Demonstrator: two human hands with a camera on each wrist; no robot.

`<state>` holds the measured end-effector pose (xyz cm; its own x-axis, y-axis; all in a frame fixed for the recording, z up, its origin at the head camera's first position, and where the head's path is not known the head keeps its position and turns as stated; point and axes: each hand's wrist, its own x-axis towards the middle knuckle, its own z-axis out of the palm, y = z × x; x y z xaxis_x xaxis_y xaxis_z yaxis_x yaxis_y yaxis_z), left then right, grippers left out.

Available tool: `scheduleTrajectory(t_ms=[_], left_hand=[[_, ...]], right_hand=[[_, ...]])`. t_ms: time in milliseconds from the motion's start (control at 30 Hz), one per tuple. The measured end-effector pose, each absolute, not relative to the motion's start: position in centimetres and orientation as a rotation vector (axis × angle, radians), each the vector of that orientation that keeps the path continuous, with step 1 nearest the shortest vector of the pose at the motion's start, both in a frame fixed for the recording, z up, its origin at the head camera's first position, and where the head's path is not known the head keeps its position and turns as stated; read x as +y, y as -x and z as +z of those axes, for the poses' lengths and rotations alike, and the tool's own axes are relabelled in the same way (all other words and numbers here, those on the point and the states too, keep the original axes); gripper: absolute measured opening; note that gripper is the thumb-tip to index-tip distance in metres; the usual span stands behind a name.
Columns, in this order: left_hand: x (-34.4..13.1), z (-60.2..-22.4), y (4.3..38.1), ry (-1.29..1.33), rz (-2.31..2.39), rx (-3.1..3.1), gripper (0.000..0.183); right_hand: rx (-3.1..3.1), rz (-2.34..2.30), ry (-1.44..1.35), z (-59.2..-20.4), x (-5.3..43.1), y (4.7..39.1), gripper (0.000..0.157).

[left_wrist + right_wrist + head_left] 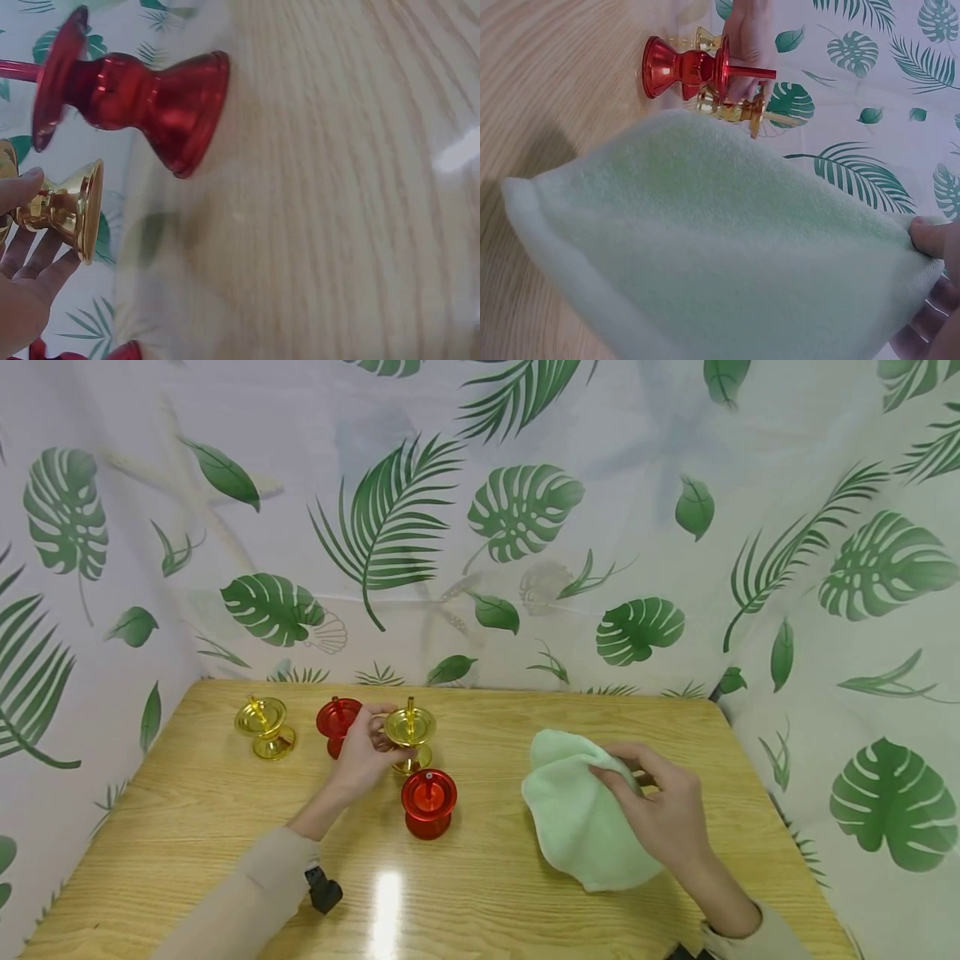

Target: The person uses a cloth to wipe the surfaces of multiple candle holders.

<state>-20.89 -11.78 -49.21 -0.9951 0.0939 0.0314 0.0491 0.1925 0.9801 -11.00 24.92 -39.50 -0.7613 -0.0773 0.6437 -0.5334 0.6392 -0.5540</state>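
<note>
In the head view my left hand (363, 752) grips a gold candle holder (410, 727) with a central spike. Its thumb and fingers wrap the stem, as the left wrist view shows on the gold holder (64, 210). Whether its base touches the table I cannot tell. Just in front stands a red candle holder (429, 797), upright and untouched. Another red holder (337, 717) stands behind the left hand, partly hidden by it. My right hand (667, 810) pinches a pale green cloth (585, 827) by its upper edge, and the cloth hangs in folds.
A second gold candle holder (273, 741) stands at the far left of the wooden table (495, 902). A white leaf-patterned curtain (420, 635) closes off the back and both sides.
</note>
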Motion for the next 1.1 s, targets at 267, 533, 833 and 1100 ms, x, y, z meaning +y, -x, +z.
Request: scheduleTrajectory(t_ms=[267,533,833,1100], left_hand=[[-10.6,-51.2,21.9,-0.125,1.960,2.343,0.070],[-9.9,-52.1,22.9,-0.178,1.896,2.378,0.072],[-9.3,-52.9,24.2,-0.224,1.865,2.434,0.071],[-9.0,-52.8,24.1,-0.236,1.870,2.439,0.079]], right_hand=[[-2.269,1.043,-0.484,-39.7,25.2,11.0,0.029],[-2.281,1.013,-0.468,-39.7,25.2,11.0,0.027],[-2.274,1.040,-0.463,-39.7,25.3,10.8,0.027],[-2.271,1.046,-0.472,-39.8,25.4,10.8,0.028]])
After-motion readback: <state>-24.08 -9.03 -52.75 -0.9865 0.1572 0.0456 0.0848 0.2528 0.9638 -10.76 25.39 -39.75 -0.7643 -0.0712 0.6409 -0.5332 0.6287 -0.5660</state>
